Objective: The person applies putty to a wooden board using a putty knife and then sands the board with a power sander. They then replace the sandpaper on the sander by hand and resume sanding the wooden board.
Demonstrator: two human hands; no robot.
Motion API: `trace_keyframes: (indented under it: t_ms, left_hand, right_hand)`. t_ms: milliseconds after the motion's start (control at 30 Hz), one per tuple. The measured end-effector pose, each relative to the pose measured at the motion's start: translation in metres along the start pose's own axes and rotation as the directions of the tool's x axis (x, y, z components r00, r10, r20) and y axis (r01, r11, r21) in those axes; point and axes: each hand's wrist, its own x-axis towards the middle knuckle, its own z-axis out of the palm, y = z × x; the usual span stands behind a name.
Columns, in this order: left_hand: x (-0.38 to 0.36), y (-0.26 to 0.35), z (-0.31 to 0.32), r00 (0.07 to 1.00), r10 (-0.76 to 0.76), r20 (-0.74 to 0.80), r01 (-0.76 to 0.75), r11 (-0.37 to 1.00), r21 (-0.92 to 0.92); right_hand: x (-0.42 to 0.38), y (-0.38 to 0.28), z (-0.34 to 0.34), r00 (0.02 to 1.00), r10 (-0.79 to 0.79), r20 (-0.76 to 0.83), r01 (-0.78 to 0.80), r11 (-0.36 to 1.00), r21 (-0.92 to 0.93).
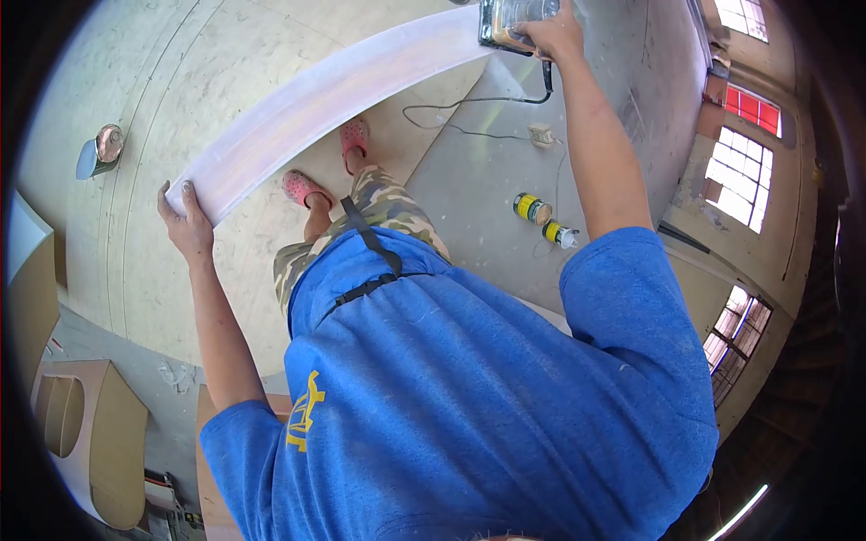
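Observation:
A long, pale white board (334, 99), curved in the wide lens, stretches from lower left to the top of the head view. My left hand (189, 219) grips its near left end, thumb on the upper face and fingers at the edge. At the far end, my right hand (552, 38) is wrapped round an electric sander (507, 20), which sits on or just over the board's end. A black cord (548, 79) runs down from the sander and loops across the floor. The sander's underside is hidden.
Two yellow-labelled cans (530, 208) stand on the grey floor to my right, near a white socket box (541, 135). An open can (109, 144) sits at the left on large wooden sheeting (81, 225). A cut-out wooden piece (117, 451) lies lower left.

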Motion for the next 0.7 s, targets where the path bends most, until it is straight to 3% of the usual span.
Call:
trace_keyframes:
  t_ms: [100,167,200,267,333,400,500,600,667,700]
  left_hand:
    - [-0.001,0.002,0.0,1.0,-0.014,0.004,0.014,1.0,-0.009]
    - [-0.002,0.003,0.001,1.0,0.001,-0.013,-0.001,1.0,-0.002]
    - [-0.003,0.003,0.001,1.0,-0.002,-0.012,0.002,1.0,0.004]
    - [-0.002,0.003,0.001,1.0,0.005,-0.018,-0.005,1.0,0.013]
    - [-0.003,0.001,-0.002,1.0,0.009,-0.018,-0.009,1.0,0.022]
    - [-0.004,0.002,0.002,1.0,0.018,-0.015,-0.018,1.0,0.012]
    - [-0.004,0.001,-0.001,1.0,0.009,0.0,-0.009,1.0,0.0]
    - [-0.003,-0.001,-0.001,0.999,0.036,-0.013,-0.036,0.999,0.018]
    - [0.002,-0.001,-0.001,1.0,0.024,0.004,-0.024,1.0,0.005]
    - [0.003,-0.001,-0.001,1.0,0.007,0.016,-0.007,1.0,-0.006]
  right_hand:
    - [-0.003,-0.009,-0.002,1.0,0.009,-0.018,-0.012,0.988,-0.151]
    - [-0.028,-0.034,-0.012,0.946,0.207,0.251,-0.187,0.977,-0.102]
    - [-0.042,-0.034,-0.006,0.944,0.209,0.257,-0.188,0.977,-0.104]
    - [-0.073,-0.025,0.015,0.983,-0.095,0.159,0.119,0.981,-0.151]
    - [-0.111,-0.037,0.029,0.955,-0.227,0.192,0.245,0.967,-0.076]
    - [-0.151,-0.06,0.029,0.918,-0.227,0.326,0.266,0.96,-0.082]
    - [-0.176,-0.063,0.03,0.876,-0.316,0.363,0.358,0.932,-0.054]
    - [-0.142,-0.046,0.025,0.938,-0.214,0.273,0.237,0.97,-0.057]
    - [-0.11,-0.021,0.025,0.971,-0.211,0.115,0.218,0.974,-0.058]
    - [-0.089,-0.01,0.022,0.985,-0.129,0.111,0.139,0.987,-0.085]
